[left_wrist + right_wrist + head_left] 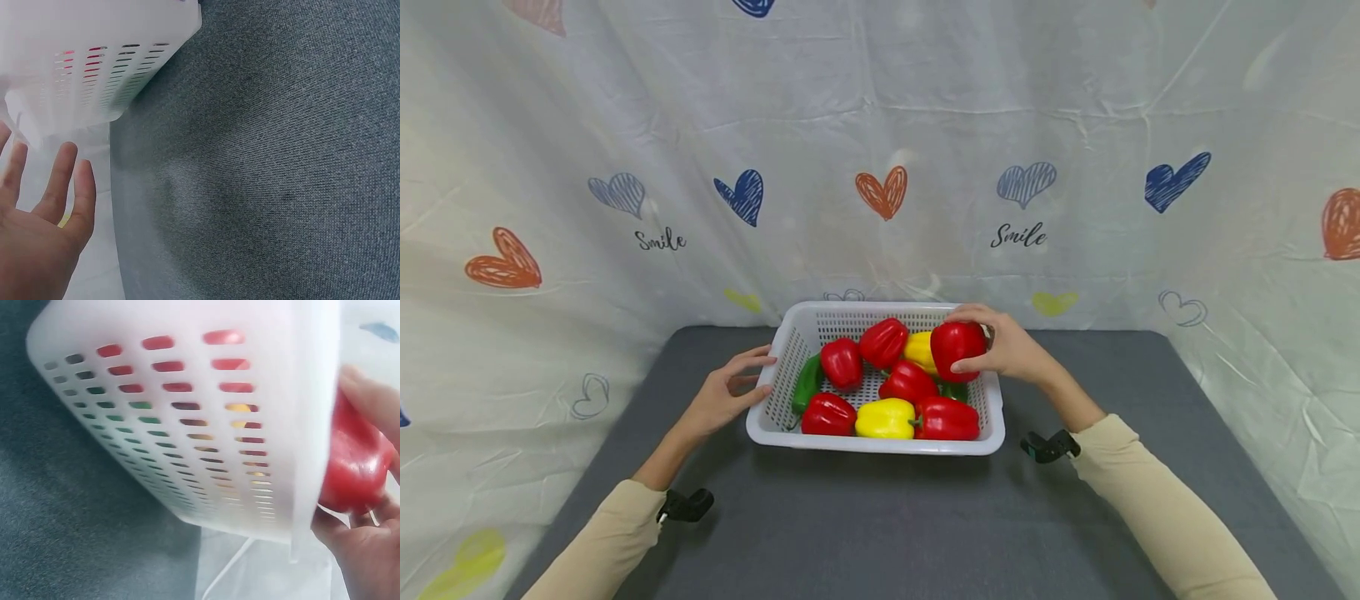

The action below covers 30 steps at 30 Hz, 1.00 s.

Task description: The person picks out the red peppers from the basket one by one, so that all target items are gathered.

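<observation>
A white perforated plastic basket [880, 445] holds several red bell peppers [841, 364], two yellow bell peppers [885, 418] and green peppers [808, 383]. My right hand [1003, 346] grips one red bell pepper [957, 350] at the basket's right side, thumb in front and fingers behind. In the right wrist view that red bell pepper [356, 462] shows just past the basket rim [312, 425]. At the left end, my left hand [724, 396] has its fingertips right at the rim. The left wrist view shows the left hand's fingers [59, 181] spread and fairly straight beside the basket wall [94, 37].
The basket stands toward the back of a dark grey table [880, 525]. Behind the table hangs a pale curtain [820, 133] printed with hearts, and it also runs along both sides. Black wrist cameras [685, 505] sit on both forearms.
</observation>
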### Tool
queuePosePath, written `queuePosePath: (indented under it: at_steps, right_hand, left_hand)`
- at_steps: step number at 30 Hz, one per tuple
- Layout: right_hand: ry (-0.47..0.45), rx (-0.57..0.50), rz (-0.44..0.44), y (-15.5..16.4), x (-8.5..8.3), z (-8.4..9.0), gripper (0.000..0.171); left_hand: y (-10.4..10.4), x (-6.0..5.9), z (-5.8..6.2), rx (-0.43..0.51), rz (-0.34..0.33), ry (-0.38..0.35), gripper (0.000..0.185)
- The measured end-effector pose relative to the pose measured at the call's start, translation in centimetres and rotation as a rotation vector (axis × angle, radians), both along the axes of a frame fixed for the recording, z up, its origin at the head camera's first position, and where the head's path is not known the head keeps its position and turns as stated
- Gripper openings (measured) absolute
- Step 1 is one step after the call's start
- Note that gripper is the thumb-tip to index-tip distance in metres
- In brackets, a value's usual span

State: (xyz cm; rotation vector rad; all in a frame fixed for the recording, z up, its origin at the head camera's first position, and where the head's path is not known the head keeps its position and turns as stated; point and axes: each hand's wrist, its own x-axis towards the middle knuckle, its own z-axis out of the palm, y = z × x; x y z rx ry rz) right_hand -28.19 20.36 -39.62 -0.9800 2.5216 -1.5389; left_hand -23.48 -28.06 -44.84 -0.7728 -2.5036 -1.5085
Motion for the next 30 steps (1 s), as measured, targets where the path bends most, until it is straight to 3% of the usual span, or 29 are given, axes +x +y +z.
queuePosePath:
  at_steps: [13,23,30]
  right_hand:
    - [-0.057,-0.182,0.050,0.9,0.1,0.7,0.072]
    - [-0.068,-0.235,-0.006,2.6,0.9,0.8,0.066]
    - [-0.062,-0.229,-0.079,3.7,1.8,0.9,0.072]
  left_hand:
    - [0.2,0.1,0.1,-0.007,0.003,0.003,0.047]
    - [0.1,0.1,-0.1,-0.008,0.017,0.000,0.047]
    - [0.2,0.1,-0.2,0.005,0.014,-0.006,0.047]
